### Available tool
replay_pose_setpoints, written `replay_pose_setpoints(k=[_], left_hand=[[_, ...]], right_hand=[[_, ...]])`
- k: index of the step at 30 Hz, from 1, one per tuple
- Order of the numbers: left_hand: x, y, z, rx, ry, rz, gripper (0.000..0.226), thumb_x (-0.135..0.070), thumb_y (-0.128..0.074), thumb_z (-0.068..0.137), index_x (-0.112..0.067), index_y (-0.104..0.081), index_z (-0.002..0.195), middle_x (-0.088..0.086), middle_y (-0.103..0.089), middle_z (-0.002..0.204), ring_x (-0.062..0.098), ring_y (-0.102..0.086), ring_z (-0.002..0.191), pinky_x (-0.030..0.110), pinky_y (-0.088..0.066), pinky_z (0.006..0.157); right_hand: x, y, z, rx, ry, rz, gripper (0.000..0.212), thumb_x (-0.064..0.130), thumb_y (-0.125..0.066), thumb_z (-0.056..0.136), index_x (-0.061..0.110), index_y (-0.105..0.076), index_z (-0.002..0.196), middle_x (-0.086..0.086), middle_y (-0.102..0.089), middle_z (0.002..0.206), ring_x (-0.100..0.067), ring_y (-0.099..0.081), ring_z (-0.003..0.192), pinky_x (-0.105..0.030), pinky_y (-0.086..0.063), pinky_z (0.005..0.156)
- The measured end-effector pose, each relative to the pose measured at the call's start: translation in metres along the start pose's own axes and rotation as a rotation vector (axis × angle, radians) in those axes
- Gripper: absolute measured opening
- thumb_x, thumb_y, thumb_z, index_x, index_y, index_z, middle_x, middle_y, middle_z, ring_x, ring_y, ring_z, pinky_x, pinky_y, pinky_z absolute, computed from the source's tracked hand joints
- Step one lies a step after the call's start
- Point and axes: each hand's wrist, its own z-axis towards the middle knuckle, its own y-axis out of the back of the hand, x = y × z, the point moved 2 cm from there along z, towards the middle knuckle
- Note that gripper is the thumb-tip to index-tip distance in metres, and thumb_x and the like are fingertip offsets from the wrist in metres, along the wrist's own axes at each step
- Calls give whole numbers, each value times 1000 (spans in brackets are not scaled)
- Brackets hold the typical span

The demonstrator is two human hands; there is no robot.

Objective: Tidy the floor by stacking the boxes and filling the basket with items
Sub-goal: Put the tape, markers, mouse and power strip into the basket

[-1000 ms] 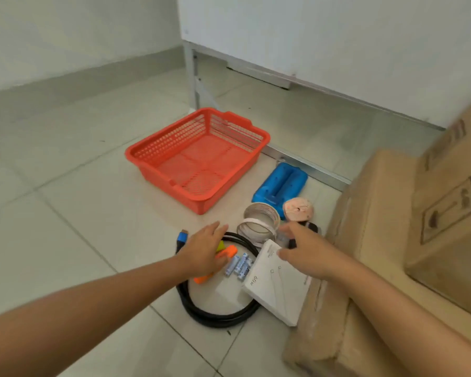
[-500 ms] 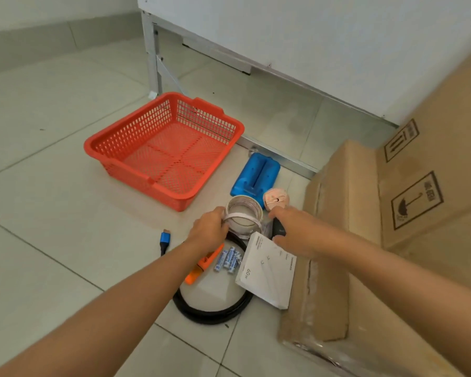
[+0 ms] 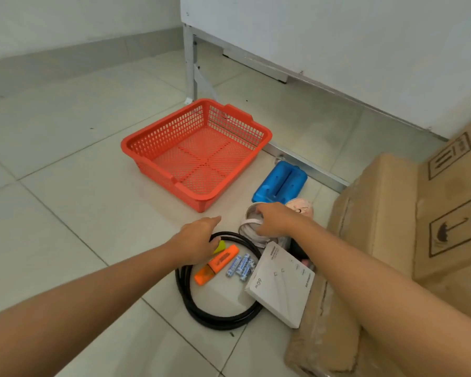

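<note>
An empty orange basket (image 3: 158,170) stands on the tiled floor. In front of it lie a coiled black cable (image 3: 218,319), an orange highlighter (image 3: 218,263), a yellow-green one (image 3: 220,246), several small batteries (image 3: 241,266), a white flat box marked 60W (image 3: 280,287), white tape rolls (image 3: 249,229), a blue plastic block (image 3: 279,183) and a pink round item (image 3: 302,209). My right hand (image 3: 278,221) grips the upper tape roll from above. With fingers stretched forward, my left hand (image 3: 199,238) hovers over the cable's far edge. A low cardboard box (image 3: 375,213) lies at right against a taller one (image 3: 452,213).
A white cabinet (image 3: 337,36) on a metal frame stands behind the basket, its leg (image 3: 191,69) and floor rail close to the basket's back. A dark item (image 3: 299,250) lies partly hidden under my right wrist. Bare tiles stretch to the left.
My left hand has let go of the tape roll and pulled back over the cable. My right hand has moved left onto the tape roll and taken hold of it.
</note>
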Motion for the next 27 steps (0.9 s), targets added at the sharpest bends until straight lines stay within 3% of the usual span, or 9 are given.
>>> replay_pose_setpoints(k=[7,12,14,17,22,25,27], left_hand=[[-6,8,1,-86,45,-82,45,-25,-44,96,-14,-38,139,6,-38,145,21,-36,134,39,-29,110],[-2,-4,-5,-116,78,-213,35,-24,-46,96,-14,-49,130,4,-44,137,19,-45,123,30,-34,105],[-3,-6,-7,-123,83,-257,33,-23,-46,96,-15,-51,128,4,-45,135,17,-46,121,23,-35,99],[-4,-7,-8,-147,96,-337,30,-21,-46,96,-16,-53,125,3,-47,132,15,-46,119,18,-33,92],[-10,-3,-13,-165,113,-500,28,-20,-44,97,-16,-55,122,3,-49,131,13,-49,118,17,-34,92],[-14,0,-15,-162,130,-569,30,-21,-42,98,-13,-55,124,3,-52,130,11,-49,115,16,-34,90],[-18,1,-14,-156,148,-630,33,-22,-39,99,-12,-55,125,3,-55,129,10,-49,113,18,-35,91]], right_hand=[[4,-11,24,50,39,2,28,15,-65,77,7,-66,103,-12,-65,106,-24,-60,93,-30,-49,74],[3,-27,32,1,37,-43,10,11,-63,75,8,-54,78,-6,-55,82,-24,-54,80,-28,-44,58],[2,-31,33,-43,28,-30,22,9,-63,75,13,-44,65,-2,-47,70,-22,-51,75,-26,-39,53],[-1,-33,35,-103,15,-13,16,10,-64,78,12,-49,70,-2,-50,74,-22,-52,77,-27,-41,62],[-11,-13,34,-103,5,347,24,11,-68,76,11,-50,61,-2,-51,68,-16,-48,68,-23,-37,55],[-18,-5,29,-94,-28,598,11,11,-68,78,1,-62,77,-13,-61,80,-19,-57,73,-28,-46,63],[-23,-1,28,-78,-61,738,24,13,-67,78,-2,-65,96,-20,-67,99,-27,-64,87,-40,-52,81]])
